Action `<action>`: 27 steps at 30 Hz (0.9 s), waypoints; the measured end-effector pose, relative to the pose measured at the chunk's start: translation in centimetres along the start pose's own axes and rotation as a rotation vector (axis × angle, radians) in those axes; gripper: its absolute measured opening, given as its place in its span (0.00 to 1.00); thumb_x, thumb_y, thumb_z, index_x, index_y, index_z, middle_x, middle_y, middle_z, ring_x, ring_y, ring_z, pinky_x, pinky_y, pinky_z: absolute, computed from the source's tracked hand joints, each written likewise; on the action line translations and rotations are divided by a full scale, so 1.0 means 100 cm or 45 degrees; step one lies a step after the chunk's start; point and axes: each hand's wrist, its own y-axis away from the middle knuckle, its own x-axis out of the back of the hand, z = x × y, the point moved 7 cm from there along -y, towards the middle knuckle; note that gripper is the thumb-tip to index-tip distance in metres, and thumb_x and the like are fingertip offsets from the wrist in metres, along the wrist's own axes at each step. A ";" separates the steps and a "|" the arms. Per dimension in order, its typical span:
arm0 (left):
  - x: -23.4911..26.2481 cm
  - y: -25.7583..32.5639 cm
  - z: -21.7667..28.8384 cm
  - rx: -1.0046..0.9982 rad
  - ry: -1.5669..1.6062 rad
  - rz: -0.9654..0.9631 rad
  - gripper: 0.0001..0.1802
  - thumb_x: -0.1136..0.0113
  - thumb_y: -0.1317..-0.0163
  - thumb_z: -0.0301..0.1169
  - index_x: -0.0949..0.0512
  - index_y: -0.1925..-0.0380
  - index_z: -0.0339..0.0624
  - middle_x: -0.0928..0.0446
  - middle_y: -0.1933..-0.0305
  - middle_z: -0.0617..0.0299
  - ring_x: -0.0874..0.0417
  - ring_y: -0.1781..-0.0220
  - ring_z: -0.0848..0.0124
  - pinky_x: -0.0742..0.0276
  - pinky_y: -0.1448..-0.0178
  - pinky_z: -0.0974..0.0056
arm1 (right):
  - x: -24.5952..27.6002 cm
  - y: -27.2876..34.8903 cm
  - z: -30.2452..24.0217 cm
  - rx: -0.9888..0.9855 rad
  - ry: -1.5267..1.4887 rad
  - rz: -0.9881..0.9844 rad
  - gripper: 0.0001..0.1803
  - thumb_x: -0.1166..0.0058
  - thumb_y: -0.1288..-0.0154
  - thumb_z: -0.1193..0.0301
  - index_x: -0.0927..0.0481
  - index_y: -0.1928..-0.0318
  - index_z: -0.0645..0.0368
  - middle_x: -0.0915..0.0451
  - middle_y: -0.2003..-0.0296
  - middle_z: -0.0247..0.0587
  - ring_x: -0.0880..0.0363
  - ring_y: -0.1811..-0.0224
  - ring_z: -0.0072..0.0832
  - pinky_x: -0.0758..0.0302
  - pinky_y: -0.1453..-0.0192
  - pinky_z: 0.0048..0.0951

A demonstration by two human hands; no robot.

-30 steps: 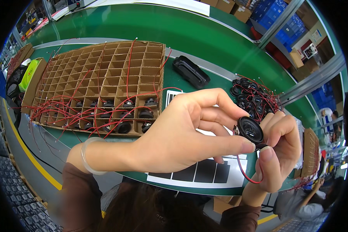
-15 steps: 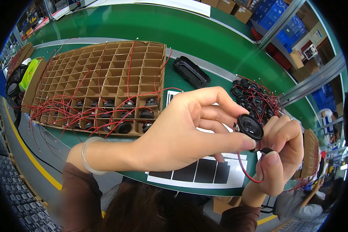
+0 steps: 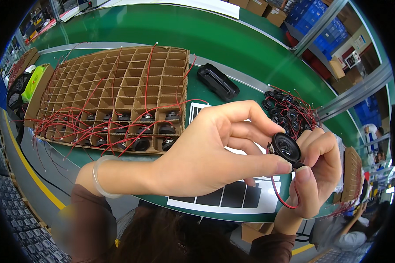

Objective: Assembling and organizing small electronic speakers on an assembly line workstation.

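A small round black speaker (image 3: 287, 146) is pinched at its rim between the thumb and index finger of my left hand (image 3: 202, 153), its cone turned toward my right hand. A red wire (image 3: 277, 198) loops down below it. In my right hand (image 3: 318, 164), thumb and bent index finger grip a short black strip (image 3: 298, 165) close to the speaker's lower rim; whether it is stuck on there I cannot tell. Beneath my hands lies a white sheet (image 3: 270, 204) with black rectangular pieces, partly covered by my left hand and wrist.
At the left stands a cardboard divider box (image 3: 131, 83), its nearer cells holding speakers with tangled red wires. A black plastic case (image 3: 218, 82) lies beyond my left hand. Several loose speakers (image 3: 289, 109) are piled at the right. A green conveyor (image 3: 162, 26) runs along the back.
The black strip has come up closer to the speaker's lower rim as my right fingers moved slightly up and left. My left hand and the speaker have shifted a little to the right.
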 end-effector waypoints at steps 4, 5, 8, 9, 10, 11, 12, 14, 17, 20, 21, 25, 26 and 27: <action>-0.001 0.000 0.001 -0.004 -0.008 -0.010 0.18 0.46 0.57 0.14 0.37 0.64 0.34 0.30 0.60 0.50 0.25 0.64 0.73 0.24 0.69 0.73 | 0.000 0.000 0.000 -0.011 0.013 0.002 0.11 0.47 0.65 0.75 0.37 0.80 0.60 0.39 0.83 0.32 0.43 0.80 0.18 0.49 0.76 0.16; -0.001 0.000 0.000 -0.003 -0.008 -0.009 0.18 0.46 0.57 0.14 0.37 0.64 0.34 0.30 0.60 0.50 0.25 0.64 0.73 0.24 0.69 0.73 | 0.000 0.000 0.000 -0.013 0.022 0.006 0.11 0.47 0.65 0.75 0.36 0.80 0.60 0.39 0.83 0.32 0.44 0.80 0.18 0.49 0.76 0.16; 0.000 0.000 0.001 -0.032 -0.022 -0.009 0.18 0.45 0.57 0.14 0.37 0.64 0.34 0.30 0.60 0.50 0.25 0.64 0.73 0.24 0.68 0.73 | 0.001 0.000 0.002 -0.015 0.061 0.006 0.12 0.47 0.67 0.75 0.36 0.80 0.60 0.39 0.83 0.32 0.43 0.80 0.18 0.49 0.75 0.16; -0.001 0.000 0.003 -0.040 -0.048 -0.007 0.18 0.45 0.57 0.14 0.36 0.64 0.34 0.30 0.60 0.50 0.25 0.63 0.73 0.24 0.68 0.73 | 0.001 -0.001 0.002 -0.016 0.060 0.005 0.12 0.47 0.67 0.75 0.36 0.80 0.60 0.39 0.83 0.32 0.43 0.80 0.18 0.49 0.75 0.16; -0.001 0.000 0.003 -0.047 -0.073 -0.004 0.18 0.45 0.57 0.14 0.36 0.64 0.34 0.30 0.60 0.50 0.25 0.63 0.73 0.25 0.67 0.73 | 0.001 -0.001 0.003 -0.011 0.065 0.008 0.12 0.47 0.67 0.75 0.36 0.80 0.60 0.39 0.83 0.32 0.43 0.80 0.18 0.49 0.75 0.16; -0.001 0.001 0.004 -0.047 -0.073 -0.005 0.18 0.45 0.57 0.14 0.36 0.64 0.34 0.30 0.60 0.50 0.25 0.63 0.73 0.25 0.67 0.73 | 0.001 -0.001 0.003 -0.006 0.072 0.013 0.12 0.46 0.68 0.75 0.36 0.80 0.60 0.39 0.83 0.31 0.43 0.80 0.18 0.49 0.75 0.16; -0.001 0.001 0.005 -0.061 -0.105 -0.009 0.19 0.45 0.57 0.14 0.36 0.64 0.34 0.30 0.60 0.50 0.26 0.63 0.73 0.25 0.67 0.73 | 0.002 -0.001 0.002 -0.006 0.072 0.013 0.12 0.46 0.68 0.75 0.36 0.80 0.60 0.39 0.83 0.31 0.43 0.80 0.18 0.49 0.75 0.16; -0.002 0.001 0.007 -0.074 -0.136 -0.014 0.19 0.45 0.57 0.13 0.36 0.63 0.34 0.30 0.59 0.50 0.26 0.63 0.73 0.25 0.66 0.73 | 0.003 -0.002 0.001 -0.018 0.178 -0.026 0.12 0.46 0.69 0.75 0.36 0.81 0.60 0.38 0.82 0.31 0.43 0.80 0.18 0.48 0.75 0.15; -0.001 0.002 0.009 -0.074 -0.193 0.012 0.19 0.46 0.57 0.13 0.36 0.63 0.33 0.30 0.58 0.49 0.26 0.62 0.73 0.25 0.65 0.73 | 0.002 -0.003 -0.001 -0.044 0.254 -0.042 0.12 0.45 0.69 0.75 0.35 0.80 0.60 0.37 0.82 0.31 0.42 0.79 0.17 0.46 0.74 0.14; 0.000 0.003 0.009 -0.062 -0.192 0.038 0.19 0.46 0.58 0.13 0.36 0.63 0.33 0.31 0.57 0.48 0.26 0.62 0.72 0.25 0.64 0.73 | 0.001 -0.003 -0.003 -0.083 0.317 -0.029 0.13 0.44 0.69 0.74 0.34 0.79 0.61 0.36 0.82 0.30 0.40 0.79 0.16 0.44 0.74 0.13; 0.000 0.002 0.009 -0.078 -0.194 0.038 0.19 0.46 0.58 0.13 0.36 0.63 0.33 0.31 0.57 0.48 0.26 0.61 0.72 0.25 0.64 0.73 | 0.002 -0.003 -0.004 -0.080 0.317 -0.024 0.13 0.44 0.69 0.74 0.34 0.79 0.61 0.36 0.82 0.30 0.40 0.79 0.16 0.44 0.74 0.13; -0.001 0.002 0.009 -0.052 -0.232 0.047 0.19 0.46 0.58 0.12 0.36 0.63 0.32 0.31 0.57 0.49 0.26 0.59 0.71 0.25 0.63 0.74 | 0.003 -0.004 -0.005 -0.098 0.355 -0.022 0.13 0.43 0.67 0.75 0.33 0.78 0.61 0.35 0.82 0.30 0.40 0.80 0.14 0.44 0.75 0.13; -0.002 0.002 0.009 -0.051 -0.233 0.044 0.19 0.46 0.58 0.12 0.36 0.63 0.32 0.31 0.57 0.49 0.26 0.59 0.71 0.25 0.63 0.74 | 0.002 -0.004 -0.005 -0.095 0.354 -0.027 0.12 0.43 0.66 0.76 0.33 0.78 0.61 0.34 0.82 0.30 0.40 0.80 0.14 0.43 0.75 0.13; -0.001 0.002 0.011 -0.059 -0.212 0.060 0.20 0.45 0.58 0.12 0.36 0.63 0.31 0.31 0.57 0.49 0.26 0.59 0.71 0.25 0.63 0.74 | 0.002 -0.004 -0.004 -0.095 0.353 -0.023 0.12 0.43 0.66 0.76 0.33 0.78 0.61 0.34 0.82 0.30 0.40 0.80 0.14 0.43 0.75 0.13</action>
